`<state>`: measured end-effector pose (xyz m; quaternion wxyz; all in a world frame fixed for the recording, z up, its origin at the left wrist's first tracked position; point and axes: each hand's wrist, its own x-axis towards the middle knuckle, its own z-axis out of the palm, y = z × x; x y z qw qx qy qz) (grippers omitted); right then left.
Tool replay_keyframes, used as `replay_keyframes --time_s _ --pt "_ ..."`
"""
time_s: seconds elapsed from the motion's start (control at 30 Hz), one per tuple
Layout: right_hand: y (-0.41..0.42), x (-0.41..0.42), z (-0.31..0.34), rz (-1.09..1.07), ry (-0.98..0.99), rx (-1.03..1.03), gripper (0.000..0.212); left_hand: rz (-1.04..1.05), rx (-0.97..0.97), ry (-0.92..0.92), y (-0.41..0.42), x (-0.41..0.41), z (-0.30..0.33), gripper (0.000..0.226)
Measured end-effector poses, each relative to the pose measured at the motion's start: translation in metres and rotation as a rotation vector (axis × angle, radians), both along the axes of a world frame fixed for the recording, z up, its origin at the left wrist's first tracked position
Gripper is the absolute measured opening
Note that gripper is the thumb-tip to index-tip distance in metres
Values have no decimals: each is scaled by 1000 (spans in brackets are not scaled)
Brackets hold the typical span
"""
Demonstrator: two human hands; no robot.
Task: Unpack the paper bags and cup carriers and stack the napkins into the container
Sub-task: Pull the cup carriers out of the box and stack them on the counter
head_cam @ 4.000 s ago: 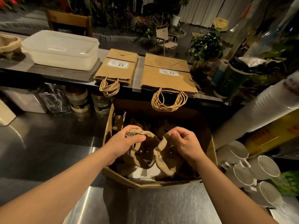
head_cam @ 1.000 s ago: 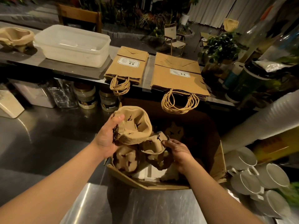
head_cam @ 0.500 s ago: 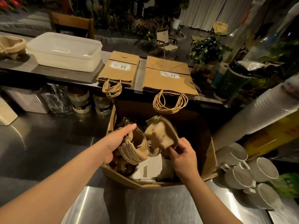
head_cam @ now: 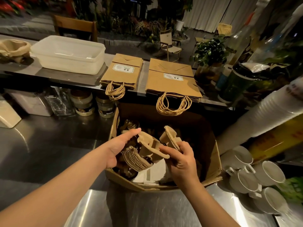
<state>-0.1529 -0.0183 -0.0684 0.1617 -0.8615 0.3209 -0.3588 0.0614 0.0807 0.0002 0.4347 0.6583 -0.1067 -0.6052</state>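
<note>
Your two hands are over a big brown cardboard box [head_cam: 211, 163] that sits on the shiny metal table [head_cam: 49, 145]. To the left of your left hand [head_cam: 118, 149] the table is bare and wide. To the right of your right hand [head_cam: 182, 161] it is crowded: white mugs [head_cam: 255, 174] stand just past the box, and a long stack of white cups [head_cam: 270, 115] leans above them.

Past your hands, up on the shelf [head_cam: 19, 71], lie two piles of flat paper bags [head_cam: 172, 81], side by side, with their string handles hanging over the near edge. Left of the bags sits the clear plastic container [head_cam: 68, 54], with something flat and white low inside it. At the far left end of that shelf sits another clump of cup carriers [head_cam: 13, 49].

Inside the box, under your hands, are more brown cup carriers and some white paper [head_cam: 154, 174] at the bottom.

Your left hand cups a thick stack of cup carriers [head_cam: 137, 159] from the left, with the fingers reaching over the top. Your right hand pinches a smaller bunch of carriers [head_cam: 170, 138], thumb in front, and that bunch stands up just beside the left stack.
</note>
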Motion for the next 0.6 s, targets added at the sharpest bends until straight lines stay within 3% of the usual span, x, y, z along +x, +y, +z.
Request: replay_keyframes --time_s 0.2,0.33,0.47,0.6 --pt "3 -5 9 50 32 191 52 45 -2 -41 -2 2 0 66" --pt "3 -9 19 6 -73 360 56 68 -50 -86 -4 5 2 37" --pt "4 -12 18 4 -88 331 64 83 -68 -92 -5 5 3 27" --pt "6 -14 19 60 -74 240 63 93 -53 -83 -6 3 -2 31"
